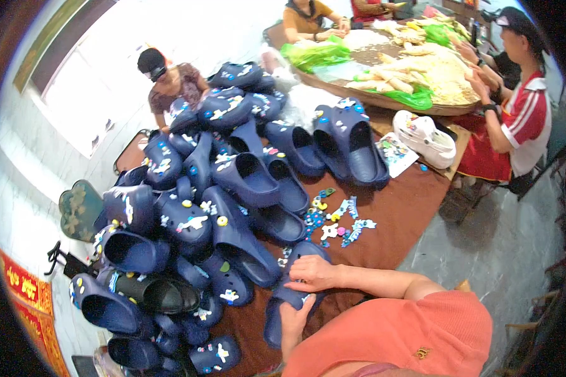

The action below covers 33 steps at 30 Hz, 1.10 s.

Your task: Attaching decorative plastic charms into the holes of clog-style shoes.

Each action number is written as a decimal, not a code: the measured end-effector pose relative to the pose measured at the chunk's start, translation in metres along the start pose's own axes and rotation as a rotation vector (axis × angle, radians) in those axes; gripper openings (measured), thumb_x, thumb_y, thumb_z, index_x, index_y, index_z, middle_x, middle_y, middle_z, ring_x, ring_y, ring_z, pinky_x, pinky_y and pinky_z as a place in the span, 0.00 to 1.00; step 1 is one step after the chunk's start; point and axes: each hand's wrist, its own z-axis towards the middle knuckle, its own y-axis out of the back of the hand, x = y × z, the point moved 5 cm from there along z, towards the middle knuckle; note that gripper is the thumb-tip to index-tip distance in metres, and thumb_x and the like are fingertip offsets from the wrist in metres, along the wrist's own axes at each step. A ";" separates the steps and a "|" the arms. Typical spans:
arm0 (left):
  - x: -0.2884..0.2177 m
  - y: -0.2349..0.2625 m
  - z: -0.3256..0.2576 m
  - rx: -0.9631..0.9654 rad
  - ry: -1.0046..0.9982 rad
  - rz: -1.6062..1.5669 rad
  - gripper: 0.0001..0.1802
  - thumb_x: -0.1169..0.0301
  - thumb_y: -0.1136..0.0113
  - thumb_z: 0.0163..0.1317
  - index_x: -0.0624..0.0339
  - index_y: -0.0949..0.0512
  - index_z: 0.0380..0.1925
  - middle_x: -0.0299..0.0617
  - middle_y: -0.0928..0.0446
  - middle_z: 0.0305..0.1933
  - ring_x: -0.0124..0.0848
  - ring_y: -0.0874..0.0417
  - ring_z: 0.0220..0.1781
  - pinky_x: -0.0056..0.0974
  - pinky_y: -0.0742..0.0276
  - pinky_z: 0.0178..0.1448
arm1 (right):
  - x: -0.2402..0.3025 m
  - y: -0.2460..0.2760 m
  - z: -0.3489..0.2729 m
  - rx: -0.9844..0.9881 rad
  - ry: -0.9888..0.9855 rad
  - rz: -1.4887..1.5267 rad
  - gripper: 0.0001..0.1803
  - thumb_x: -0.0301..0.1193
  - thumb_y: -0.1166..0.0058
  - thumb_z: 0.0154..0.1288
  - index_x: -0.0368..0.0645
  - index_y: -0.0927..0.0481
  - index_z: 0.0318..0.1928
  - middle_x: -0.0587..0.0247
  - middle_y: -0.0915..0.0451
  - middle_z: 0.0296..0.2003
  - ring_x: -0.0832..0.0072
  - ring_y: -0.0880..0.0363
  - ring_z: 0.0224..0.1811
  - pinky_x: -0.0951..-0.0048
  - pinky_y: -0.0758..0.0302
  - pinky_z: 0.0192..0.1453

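Note:
On the brown-covered table right in front of me lies a navy clog (274, 317), its toe pointing away. My left hand (294, 319) grips its near side, thumb up. Across its upper rests my right hand (313, 274), fingers curled on the clog; whatever may be under the fingertips is hidden. Just beyond the toe, loose shoe charms (339, 229) in blue, white, yellow and pink are scattered. To the left rises a big heap of navy clogs (242, 173), many with charms fitted on their uppers. A black clog (163, 294) sits among them.
A white clog (424, 139) stands at the far right beside a printed card (396, 156). Behind is a large round tray (333, 88) with pale cobs, kernels and green bags; several people sit around it. Another person (177, 88) in a cap sits behind the heap.

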 end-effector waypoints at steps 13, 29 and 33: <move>-0.013 0.000 -0.008 -0.033 0.022 -0.113 0.17 0.77 0.36 0.54 0.70 0.24 0.45 0.39 0.21 0.42 0.28 0.22 0.42 0.33 0.27 0.50 | -0.003 -0.005 -0.001 -0.052 0.011 0.109 0.18 0.37 0.40 0.61 0.43 0.32 0.22 0.59 0.29 0.21 0.58 0.27 0.26 0.60 0.32 0.31; -0.020 -0.001 -0.011 -0.043 0.012 -0.070 0.17 0.75 0.35 0.57 0.73 0.23 0.45 0.38 0.20 0.42 0.25 0.23 0.43 0.32 0.27 0.48 | -0.004 -0.007 0.000 -0.048 0.011 0.097 0.18 0.36 0.37 0.59 0.43 0.31 0.22 0.61 0.30 0.21 0.61 0.29 0.25 0.64 0.34 0.29; -0.019 0.002 -0.012 -0.070 0.007 -0.039 0.14 0.75 0.35 0.56 0.69 0.21 0.42 0.36 0.20 0.41 0.24 0.23 0.41 0.32 0.27 0.47 | -0.005 -0.010 0.000 -0.007 -0.018 0.087 0.17 0.39 0.38 0.60 0.43 0.29 0.23 0.59 0.28 0.22 0.59 0.26 0.27 0.60 0.31 0.30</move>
